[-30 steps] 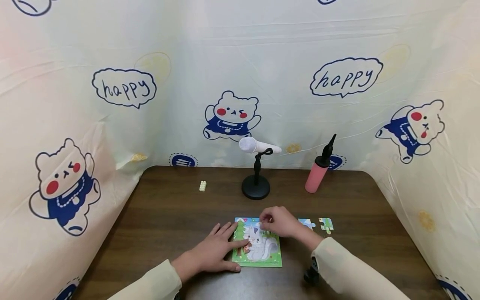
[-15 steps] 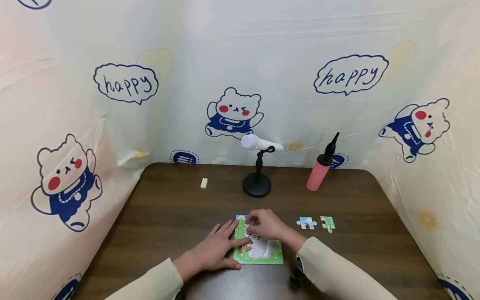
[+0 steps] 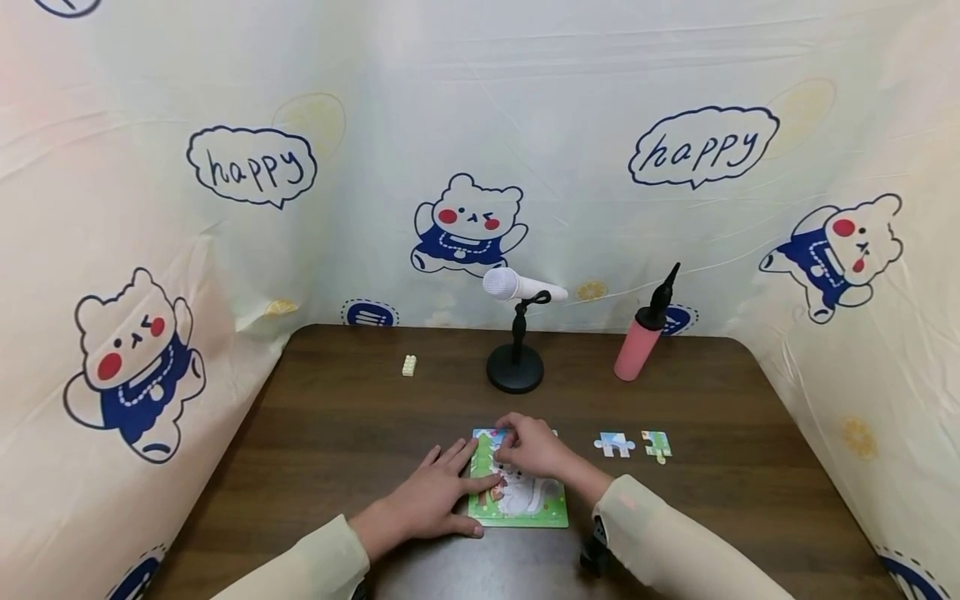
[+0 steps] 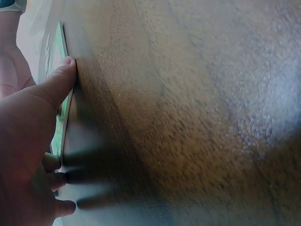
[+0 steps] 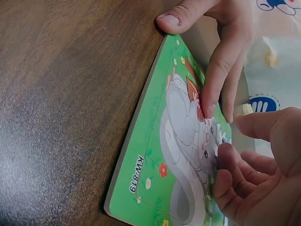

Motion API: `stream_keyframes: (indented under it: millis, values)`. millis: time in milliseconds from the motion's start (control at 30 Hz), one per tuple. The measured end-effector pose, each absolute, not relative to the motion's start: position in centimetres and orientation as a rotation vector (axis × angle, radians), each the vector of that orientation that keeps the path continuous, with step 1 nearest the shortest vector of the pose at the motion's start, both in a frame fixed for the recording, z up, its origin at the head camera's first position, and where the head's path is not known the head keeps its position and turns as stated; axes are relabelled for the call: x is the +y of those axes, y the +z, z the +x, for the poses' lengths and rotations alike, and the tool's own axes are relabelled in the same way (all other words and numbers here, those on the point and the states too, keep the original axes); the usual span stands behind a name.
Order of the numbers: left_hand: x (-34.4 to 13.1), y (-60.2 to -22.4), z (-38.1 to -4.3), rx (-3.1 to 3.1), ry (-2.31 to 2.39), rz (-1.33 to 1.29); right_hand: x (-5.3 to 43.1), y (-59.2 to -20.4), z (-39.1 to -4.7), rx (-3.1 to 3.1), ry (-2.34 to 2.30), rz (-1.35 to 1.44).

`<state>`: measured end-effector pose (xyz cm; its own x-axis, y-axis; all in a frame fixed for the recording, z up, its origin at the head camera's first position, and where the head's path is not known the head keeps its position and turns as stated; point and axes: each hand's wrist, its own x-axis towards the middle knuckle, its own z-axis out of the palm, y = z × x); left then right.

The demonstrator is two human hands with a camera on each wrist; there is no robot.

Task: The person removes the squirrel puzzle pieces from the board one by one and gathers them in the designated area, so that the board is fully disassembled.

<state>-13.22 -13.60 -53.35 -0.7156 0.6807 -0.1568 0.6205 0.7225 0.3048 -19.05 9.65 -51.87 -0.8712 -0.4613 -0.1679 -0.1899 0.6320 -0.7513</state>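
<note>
A jigsaw puzzle (image 3: pixel 551 515) with a green border and a grey-and-white cartoon animal lies on the table in front of me. My left hand (image 3: pixel 431 496) spreads its fingers over the puzzle's left side; in the right wrist view its thumb (image 5: pixel 171 21) rests at a corner. My right hand (image 3: pixel 536 450) is over the upper part, fingers bent, fingertips right at the puzzle's surface. In the right wrist view (image 5: pixel 268 174) a gap shows between its fingertips, with nothing seen held there. The puzzle's upper middle is partly hidden under this hand.
Two loose jigsaw pieces, one blue and white (image 3: pixel 615 444) and one green (image 3: pixel 657 445), lie right of the puzzle. Behind stand a white microphone (image 3: pixel 517 285) on a black stand (image 3: pixel 515 371) and a pink hand pump (image 3: pixel 636 354). A cream toy brick (image 3: pixel 408 365) lies back left.
My right hand has moved left across the top of the puzzle, uncovering the blue-and-white piece, and its fingertips have since spread slightly apart. My left hand has stayed in place.
</note>
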Motion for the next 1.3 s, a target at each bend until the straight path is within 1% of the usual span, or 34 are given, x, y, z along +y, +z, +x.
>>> stream_keyframes:
  millis: [267, 767, 1100, 1300]
  values:
    - [-13.5, -53.4, -13.3, 2.662, 0.337, 1.024, 9.5, -52.0, -19.2, 2.499, -1.085, -0.487]
    - [-13.4, -52.9, -13.2, 2.653, 0.341, 0.998, 9.7, -52.1, -20.0, 2.538, -1.085, -0.509]
    - [-13.4, -53.0, -13.2, 2.656, 0.348, 0.985, 9.5, -51.7, -20.1, 2.533, -1.231, -0.51]
    - [-13.3, -53.1, -13.2, 2.64, 0.359, 0.963, 10.7, -50.6, -20.2, 2.479, -1.337, -0.484]
